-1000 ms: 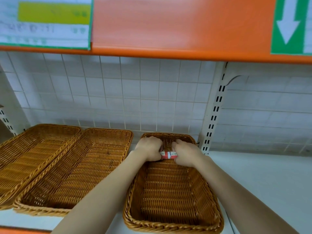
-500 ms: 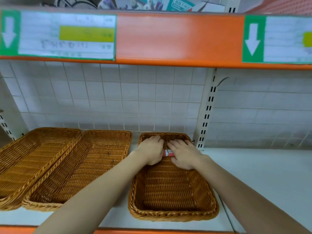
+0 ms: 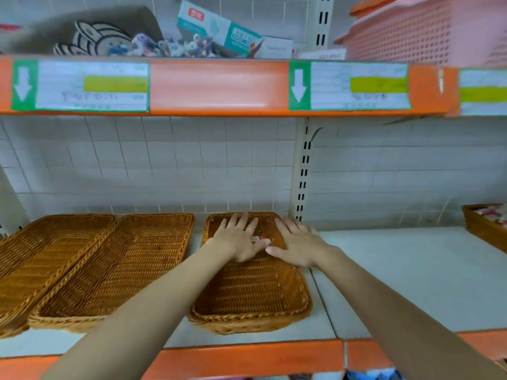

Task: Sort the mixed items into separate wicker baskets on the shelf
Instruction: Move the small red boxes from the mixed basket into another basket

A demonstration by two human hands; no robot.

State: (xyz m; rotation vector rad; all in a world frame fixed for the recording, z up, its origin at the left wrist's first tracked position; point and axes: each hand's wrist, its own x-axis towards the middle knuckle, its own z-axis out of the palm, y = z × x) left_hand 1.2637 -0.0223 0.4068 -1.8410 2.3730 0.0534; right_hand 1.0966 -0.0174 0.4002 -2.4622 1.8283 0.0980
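From the head camera, both hands reach into the rectangular brown wicker basket (image 3: 251, 292) that stands on the white shelf board (image 3: 411, 275), close to the board's back edge and just left of the slotted white upright (image 3: 303, 171). The left hand (image 3: 238, 239) lies flat over the far end of this basket with its fingers straight and spread. The right hand (image 3: 299, 242) lies beside it, fingers likewise straight and fanned, the thumb pointing toward the left hand. Between the two hands, at the basket's far end, a small red-and-white packet (image 3: 259, 239) shows only as a sliver; whether either hand touches it cannot be told.

To the left on the same board sit two more wicker baskets: a wide shallow one (image 3: 115, 270) touching another at the board's left edge (image 3: 41, 259). At the board's right edge, part of a dark wicker basket (image 3: 482, 226) shows. On the upper orange-fronted shelf (image 3: 216, 86) stand a teal-and-white carton (image 3: 219, 30), small toy figures (image 3: 175, 46) and a pink perforated plastic crate (image 3: 411, 31).
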